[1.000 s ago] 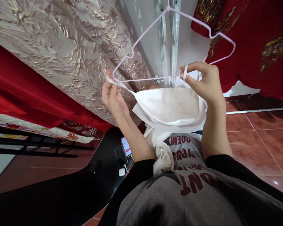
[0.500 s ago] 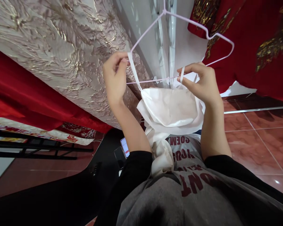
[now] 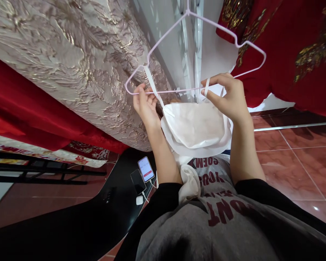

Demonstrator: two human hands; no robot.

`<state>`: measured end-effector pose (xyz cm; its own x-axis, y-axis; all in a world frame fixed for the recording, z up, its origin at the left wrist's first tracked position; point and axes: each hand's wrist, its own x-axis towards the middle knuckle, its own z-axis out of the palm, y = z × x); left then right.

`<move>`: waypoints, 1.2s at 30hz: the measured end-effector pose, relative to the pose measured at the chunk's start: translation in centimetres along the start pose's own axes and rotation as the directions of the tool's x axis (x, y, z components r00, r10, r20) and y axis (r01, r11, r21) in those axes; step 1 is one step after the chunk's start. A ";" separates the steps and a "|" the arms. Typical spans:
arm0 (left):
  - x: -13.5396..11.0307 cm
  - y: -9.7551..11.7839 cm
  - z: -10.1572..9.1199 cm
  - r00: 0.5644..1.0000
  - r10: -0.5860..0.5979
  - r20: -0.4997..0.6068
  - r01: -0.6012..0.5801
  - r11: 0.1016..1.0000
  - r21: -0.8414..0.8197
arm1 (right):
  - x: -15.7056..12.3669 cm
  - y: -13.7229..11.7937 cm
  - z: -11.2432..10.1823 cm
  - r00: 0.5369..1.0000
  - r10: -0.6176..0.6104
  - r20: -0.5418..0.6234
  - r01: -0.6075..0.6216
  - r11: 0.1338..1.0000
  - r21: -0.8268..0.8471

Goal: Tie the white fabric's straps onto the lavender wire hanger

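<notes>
A pale pink clothes hanger (image 3: 168, 32) hangs in front of me, its hook cut off by the top edge. One white strap (image 3: 153, 85) of a white garment (image 3: 194, 125) loops over the hanger's left notch. My left hand (image 3: 147, 105) is beside that strap at the hanger's lower bar, fingers loosely apart. My right hand (image 3: 229, 94) has the other strap (image 3: 207, 87) looped round its thumb and fingertips, close to the lower bar. The garment droops below the hanger, and a twisted length of white cloth (image 3: 189, 183) lies against my shirt.
Textured beige-gold fabric (image 3: 97, 65) hangs at left, above red cloth (image 3: 43, 105). Red cloth with gold sequins (image 3: 282, 54) hangs at right. A lit phone (image 3: 146, 168), a dark phone (image 3: 138, 181) and a small white case (image 3: 139, 200) rest on a black surface (image 3: 103, 217).
My left hand has let go of the left strap, now on the hanger's notch, and moved down and right. The hanger and right hand have shifted slightly left.
</notes>
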<state>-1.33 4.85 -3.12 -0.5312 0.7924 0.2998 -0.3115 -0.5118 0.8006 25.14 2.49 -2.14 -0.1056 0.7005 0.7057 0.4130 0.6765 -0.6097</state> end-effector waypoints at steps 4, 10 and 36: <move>-0.5 -0.4 0.2 1.000 -0.022 0.022 0.021 0.999 0.047 | -0.2 1.8 0.2 0.985 -0.035 -0.170 0.031 0.999 -0.028; -0.3 0.4 -0.5 0.996 0.026 0.085 -0.028 0.999 0.018 | 0.7 7.7 -3.7 0.744 -0.003 -0.668 0.024 0.999 0.022; -1.7 2.4 -1.8 0.967 -0.176 0.185 0.130 0.964 0.234 | 0.4 0.4 0.7 0.980 -0.034 0.194 0.036 0.999 -0.009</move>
<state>-2.56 1.63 -2.60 -0.3126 0.9177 0.2453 -0.1855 -0.3122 0.9317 24.65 3.18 -2.36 -0.2929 0.7080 0.6426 0.4175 0.6993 -0.5802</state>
